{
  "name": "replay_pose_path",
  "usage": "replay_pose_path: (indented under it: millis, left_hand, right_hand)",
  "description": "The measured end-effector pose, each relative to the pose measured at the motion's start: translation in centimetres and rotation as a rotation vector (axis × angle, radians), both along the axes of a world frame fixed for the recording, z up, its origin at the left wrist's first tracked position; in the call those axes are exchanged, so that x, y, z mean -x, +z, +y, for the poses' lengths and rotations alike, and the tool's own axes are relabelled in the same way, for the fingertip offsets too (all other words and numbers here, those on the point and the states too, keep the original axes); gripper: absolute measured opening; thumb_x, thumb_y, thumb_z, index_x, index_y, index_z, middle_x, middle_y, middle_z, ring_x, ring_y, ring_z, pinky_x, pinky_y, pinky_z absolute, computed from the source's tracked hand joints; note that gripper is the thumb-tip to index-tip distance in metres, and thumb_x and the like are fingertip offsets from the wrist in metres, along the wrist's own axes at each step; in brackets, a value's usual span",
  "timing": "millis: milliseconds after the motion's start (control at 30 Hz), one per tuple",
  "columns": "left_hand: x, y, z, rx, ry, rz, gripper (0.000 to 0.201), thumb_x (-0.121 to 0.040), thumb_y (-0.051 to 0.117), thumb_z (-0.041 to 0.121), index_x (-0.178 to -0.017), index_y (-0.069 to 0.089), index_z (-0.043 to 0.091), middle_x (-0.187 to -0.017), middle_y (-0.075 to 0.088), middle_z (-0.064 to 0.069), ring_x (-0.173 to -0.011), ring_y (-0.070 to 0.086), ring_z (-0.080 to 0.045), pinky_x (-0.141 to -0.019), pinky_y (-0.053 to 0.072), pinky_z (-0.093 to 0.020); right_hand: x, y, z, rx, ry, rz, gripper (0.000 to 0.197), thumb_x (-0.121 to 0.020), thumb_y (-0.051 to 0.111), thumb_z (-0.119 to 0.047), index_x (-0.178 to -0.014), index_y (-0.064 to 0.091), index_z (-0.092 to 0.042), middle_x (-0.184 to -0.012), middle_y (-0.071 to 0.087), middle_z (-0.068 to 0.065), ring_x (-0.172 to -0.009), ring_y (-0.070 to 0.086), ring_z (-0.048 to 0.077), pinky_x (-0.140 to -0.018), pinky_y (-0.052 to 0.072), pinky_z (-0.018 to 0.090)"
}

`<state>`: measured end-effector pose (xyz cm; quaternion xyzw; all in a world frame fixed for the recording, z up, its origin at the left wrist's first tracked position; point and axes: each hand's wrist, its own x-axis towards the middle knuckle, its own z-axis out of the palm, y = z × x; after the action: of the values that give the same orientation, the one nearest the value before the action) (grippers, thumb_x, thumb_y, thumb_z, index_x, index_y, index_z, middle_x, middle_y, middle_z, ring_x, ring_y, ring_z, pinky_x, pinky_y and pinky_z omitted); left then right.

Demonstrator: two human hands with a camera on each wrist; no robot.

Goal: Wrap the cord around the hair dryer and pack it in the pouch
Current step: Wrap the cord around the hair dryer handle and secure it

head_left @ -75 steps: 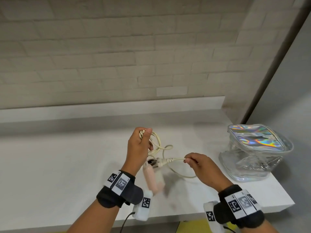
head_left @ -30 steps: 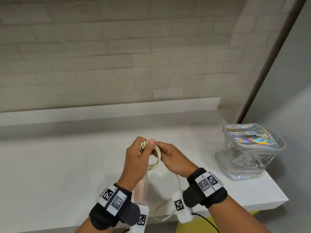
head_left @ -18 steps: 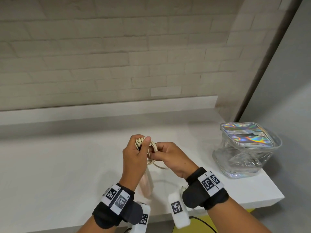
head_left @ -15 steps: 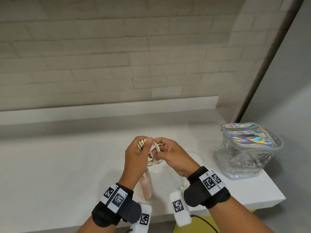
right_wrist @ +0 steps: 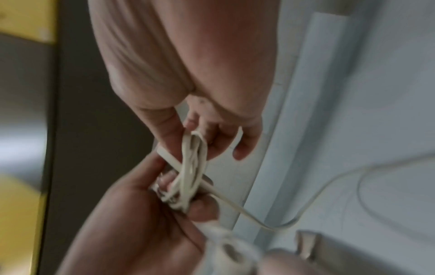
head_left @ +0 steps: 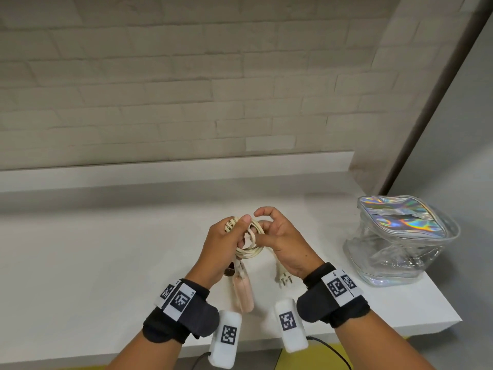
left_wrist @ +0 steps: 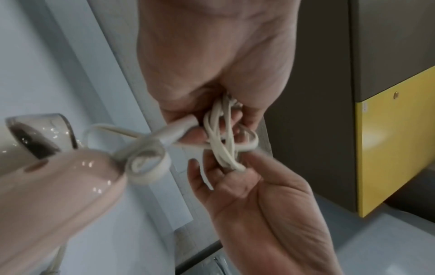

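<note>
My left hand (head_left: 236,228) grips a coiled bundle of cream cord (head_left: 249,245) above the white counter; the thumb lies over its top. The pink hair dryer (head_left: 243,289) hangs from that bundle, handle down. My right hand (head_left: 262,222) pinches the right side of the coil, and the plug (head_left: 284,276) dangles below it. In the left wrist view the loops of cord (left_wrist: 223,137) run between both hands, with the hair dryer (left_wrist: 58,186) close to the lens. The right wrist view shows the cord (right_wrist: 191,167) and a loose strand trailing right. The pouch (head_left: 400,236) stands at the right.
The pouch is clear plastic with an iridescent top and sits near the white counter's (head_left: 80,263) right end. A raised ledge (head_left: 160,169) and brick wall run behind. Below the counter's front edge are grey and yellow panels (left_wrist: 388,148).
My right hand came in from the right with the loose cord and joined the left at the coil. The plug now hangs under the right hand.
</note>
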<state>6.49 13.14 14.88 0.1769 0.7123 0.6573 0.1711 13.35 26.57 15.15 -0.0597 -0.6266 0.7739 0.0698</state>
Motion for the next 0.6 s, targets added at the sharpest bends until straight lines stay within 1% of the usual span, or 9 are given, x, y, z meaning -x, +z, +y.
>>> replay_pose_path:
  millis: [67,133,167,233,333,400,467,533,600]
  left_hand:
    - [-0.1,0.2,0.2,-0.032,0.054,0.001,0.034,-0.091,0.061,0.037,-0.068,0.060,0.013,-0.055,0.050,0.000,-0.054,0.047,-0.014,-0.056,0.041,-0.029]
    - [-0.1,0.3,0.6,-0.042,0.099,0.019,0.034,-0.091,0.061,0.038,-0.068,0.058,0.014,-0.052,0.049,0.002,-0.053,0.046,-0.015,-0.055,0.041,-0.030]
    - [-0.1,0.3,0.8,-0.034,0.117,0.031,0.034,-0.091,0.061,0.038,-0.069,0.059,0.013,-0.051,0.050,0.004,-0.052,0.046,-0.014,-0.055,0.041,-0.029]
    - [-0.2,0.2,1.1,-0.016,0.140,0.051,0.034,-0.092,0.060,0.039,-0.072,0.061,0.011,-0.052,0.050,0.005,-0.051,0.047,-0.012,-0.054,0.042,-0.027]
    - [-0.2,-0.3,1.3,0.004,0.140,0.066,0.039,-0.092,0.060,0.040,-0.077,0.061,0.003,-0.056,0.054,0.000,-0.055,0.051,-0.014,-0.054,0.044,-0.027]
    - [-0.5,-0.4,1.3,0.027,0.122,0.142,0.034,-0.093,0.059,0.037,-0.075,0.064,0.008,-0.054,0.057,0.004,-0.052,0.054,-0.009,-0.050,0.044,-0.020]
    - [-0.5,-0.9,1.1,0.069,0.124,0.286,0.032,-0.092,0.060,0.037,-0.073,0.063,0.011,-0.055,0.058,0.000,-0.051,0.053,-0.009,-0.049,0.043,-0.023]
    - [-0.4,-1.2,0.9,0.087,0.128,0.378,0.033,-0.091,0.061,0.039,-0.073,0.063,0.011,-0.057,0.059,-0.003,-0.052,0.053,-0.017,-0.052,0.045,-0.030]
    - [0.1,-1.4,0.8,0.089,0.145,0.399,0.033,-0.091,0.061,0.039,-0.070,0.061,0.013,-0.051,0.054,0.005,-0.047,0.047,-0.011,-0.047,0.041,-0.024]
  right_hand:
    - [-0.1,-0.4,-0.3,-0.356,-0.239,0.045,0.027,-0.082,0.070,-0.006,-0.099,0.054,-0.019,-0.092,0.061,-0.002,-0.087,0.060,0.013,-0.080,0.050,0.028]
    - [-0.6,-0.6,-1.1,-0.717,-0.412,0.123,0.013,-0.085,0.070,-0.019,-0.090,0.059,-0.021,-0.091,0.056,-0.005,-0.086,0.055,0.008,-0.076,0.045,0.017]
    - [-0.9,-0.6,-1.6,-0.849,-0.450,0.160,0.004,-0.088,0.066,-0.021,-0.089,0.062,-0.021,-0.089,0.053,-0.005,-0.085,0.053,0.008,-0.073,0.043,0.015]
    - [-1.4,-0.6,-2.3,-0.977,-0.428,0.143,0.012,-0.094,0.056,-0.022,-0.094,0.068,-0.021,-0.089,0.047,-0.003,-0.084,0.048,0.008,-0.071,0.041,0.016]
    - [-2.1,0.2,-2.8,-0.893,-0.240,-0.066,0.015,-0.095,0.053,-0.027,-0.099,0.067,-0.024,-0.097,0.046,-0.004,-0.090,0.048,0.007,-0.074,0.038,0.013]
    - [-2.3,0.9,-2.6,-0.817,-0.202,-0.171,0.013,-0.091,0.058,-0.031,-0.089,0.066,-0.021,-0.098,0.050,-0.003,-0.089,0.052,0.007,-0.073,0.038,0.013]
    - [-2.3,1.6,-2.1,-0.633,-0.193,-0.247,0.026,-0.088,0.061,-0.028,-0.073,0.058,-0.008,-0.085,0.054,0.002,-0.074,0.051,0.017,-0.068,0.039,0.022]
    - [-2.4,2.5,-1.8,-0.435,-0.177,-0.309,0.029,-0.087,0.063,-0.028,-0.069,0.055,-0.007,-0.074,0.049,0.005,-0.068,0.044,0.018,-0.067,0.035,0.029]
    - [-2.7,3.2,-1.4,-0.464,-0.191,-0.321,0.034,-0.086,0.064,-0.031,-0.064,0.054,-0.006,-0.066,0.047,0.002,-0.062,0.042,0.014,-0.062,0.034,0.028]
